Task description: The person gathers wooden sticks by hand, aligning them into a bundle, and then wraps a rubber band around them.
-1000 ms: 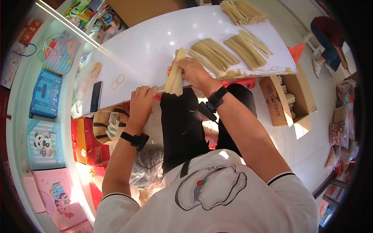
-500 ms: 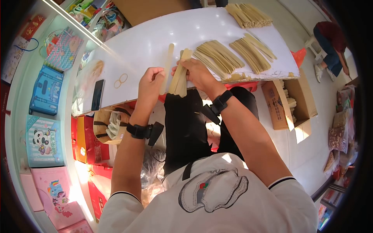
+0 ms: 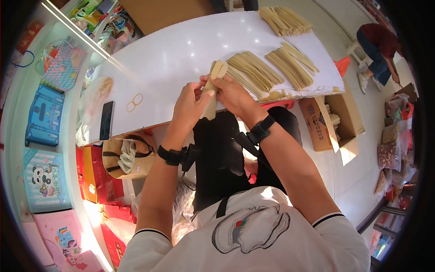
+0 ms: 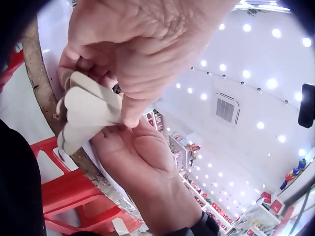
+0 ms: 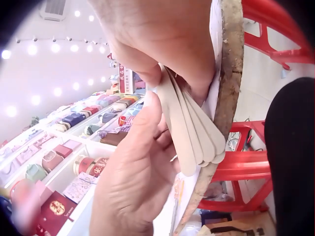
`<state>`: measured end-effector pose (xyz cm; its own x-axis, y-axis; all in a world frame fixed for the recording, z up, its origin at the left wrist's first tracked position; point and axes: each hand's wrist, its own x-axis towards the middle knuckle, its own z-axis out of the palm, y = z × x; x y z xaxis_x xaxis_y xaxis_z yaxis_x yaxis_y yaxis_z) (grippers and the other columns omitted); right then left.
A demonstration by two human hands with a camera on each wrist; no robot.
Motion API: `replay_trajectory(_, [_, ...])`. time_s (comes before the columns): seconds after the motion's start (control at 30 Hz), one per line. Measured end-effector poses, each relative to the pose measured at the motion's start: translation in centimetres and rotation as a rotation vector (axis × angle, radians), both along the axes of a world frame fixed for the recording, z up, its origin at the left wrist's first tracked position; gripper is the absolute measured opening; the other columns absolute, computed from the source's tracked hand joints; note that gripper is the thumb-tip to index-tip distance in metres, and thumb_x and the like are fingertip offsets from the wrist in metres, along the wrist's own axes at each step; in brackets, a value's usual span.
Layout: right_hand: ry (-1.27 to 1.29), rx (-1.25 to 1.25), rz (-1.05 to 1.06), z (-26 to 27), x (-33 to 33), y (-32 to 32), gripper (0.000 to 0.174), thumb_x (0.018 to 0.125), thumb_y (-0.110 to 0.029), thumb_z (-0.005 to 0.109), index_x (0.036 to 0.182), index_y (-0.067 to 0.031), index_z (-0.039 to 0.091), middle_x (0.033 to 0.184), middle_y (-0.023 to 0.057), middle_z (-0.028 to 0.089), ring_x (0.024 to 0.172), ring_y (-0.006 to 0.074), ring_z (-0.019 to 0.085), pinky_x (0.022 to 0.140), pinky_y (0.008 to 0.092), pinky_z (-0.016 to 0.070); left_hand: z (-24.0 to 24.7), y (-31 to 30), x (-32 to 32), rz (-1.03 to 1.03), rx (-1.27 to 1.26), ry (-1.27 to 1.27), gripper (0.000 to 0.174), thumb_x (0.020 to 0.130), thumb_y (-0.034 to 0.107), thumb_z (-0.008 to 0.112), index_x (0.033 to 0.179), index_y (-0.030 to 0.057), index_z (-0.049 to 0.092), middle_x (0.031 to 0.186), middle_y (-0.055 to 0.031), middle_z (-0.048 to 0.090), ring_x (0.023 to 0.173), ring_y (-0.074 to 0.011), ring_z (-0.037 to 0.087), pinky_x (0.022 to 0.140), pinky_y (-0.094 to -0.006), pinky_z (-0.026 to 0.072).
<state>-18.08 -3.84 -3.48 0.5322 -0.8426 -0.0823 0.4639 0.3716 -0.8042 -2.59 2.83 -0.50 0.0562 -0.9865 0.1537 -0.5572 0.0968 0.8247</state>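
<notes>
A small fanned bundle of flat wooden craft sticks (image 3: 209,109) with rounded ends is held over the table's near edge. My right hand (image 3: 238,94) grips the bundle around its middle, thumb on top. My left hand (image 3: 189,105) meets it from the other side, its thumb and curled fingers pinching the sticks. In the left wrist view the rounded ends of the sticks (image 4: 91,110) spread out beside both hands. The right wrist view shows several overlapping sticks (image 5: 189,128) fanning downward, with the left thumb (image 5: 147,115) against their edge.
On the white table (image 3: 163,68) lie rows of sticks (image 3: 253,70), another row (image 3: 290,68) and a far pile (image 3: 285,21). Two rubber bands (image 3: 134,103) and a phone (image 3: 106,120) are at the left. A cardboard box (image 3: 333,122) stands below right. Another person (image 3: 378,52) bends over at the far right.
The left hand was at the table edge, then held a single stick upright left of the bundle. Now that hand is against the bundle in the right hand, which has stayed nearly in place.
</notes>
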Motion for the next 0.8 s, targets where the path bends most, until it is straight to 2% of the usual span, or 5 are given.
replay_trajectory(0.1, [-0.026,0.047,0.025,2.3,0.4,1.8,0.036,0.107,-0.029,0.055,0.129,-0.001,0.056,0.13,0.0116,0.061,0.122,0.0223,0.057,0.107,0.0411,0.0464,2.4,0.3,-0.5,-0.135,0.195,-0.026,0.045,0.101,0.036,0.062,0.124,-0.0015,0.055,0.108,-0.0169,0.067,0.097,-0.0263,0.067,0.085,-0.0371,0.0523])
replay_trajectory(0.2, [-0.14,0.025,0.04,1.7,0.7,1.7,0.035,0.106,-0.027,0.054,0.131,-0.0023,0.056,0.128,0.0105,0.061,0.118,0.0211,0.059,0.109,0.0404,0.0444,2.8,0.2,-0.2,-0.123,0.237,0.014,0.039,0.103,0.032,0.058,0.118,-0.0036,0.054,0.106,-0.0197,0.067,0.094,-0.0332,0.068,0.083,-0.0399,0.0529])
replay_trajectory(0.4, [-0.093,-0.027,-0.071,1.9,-0.4,1.2,0.03,0.104,-0.027,0.059,0.124,-0.005,0.06,0.125,0.0102,0.064,0.118,0.0197,0.059,0.112,0.0366,0.0404,3.6,0.9,2.1,-0.174,0.024,-0.741,0.025,0.101,0.022,0.058,0.106,-0.0014,0.052,0.098,-0.0197,0.064,0.088,-0.0414,0.065,0.075,-0.0485,0.0528])
replay_trajectory(0.63, [0.478,-0.461,-0.341,0.9,1.6,1.6,0.027,0.101,-0.027,0.063,0.115,-0.0033,0.062,0.105,0.0095,0.065,0.1,0.018,0.061,0.091,0.0327,0.0487,1.9,0.6,3.1,-0.193,-0.113,-0.917,0.025,0.093,0.018,0.067,0.109,0.0005,0.058,0.103,-0.0158,0.059,0.097,-0.0344,0.061,0.083,-0.0441,0.0511])
replay_trajectory(0.8, [0.584,-0.604,-0.394,-0.5,1.9,1.5,0.023,0.098,-0.018,0.062,0.114,-0.0008,0.061,0.099,0.0149,0.066,0.095,0.0248,0.063,0.086,0.037,0.0513,0.5,1.1,2.8,-0.123,-0.179,-0.844,0.034,0.092,0.019,0.07,0.119,0.0005,0.06,0.108,-0.0158,0.059,0.102,-0.0342,0.058,0.088,-0.0445,0.0491])
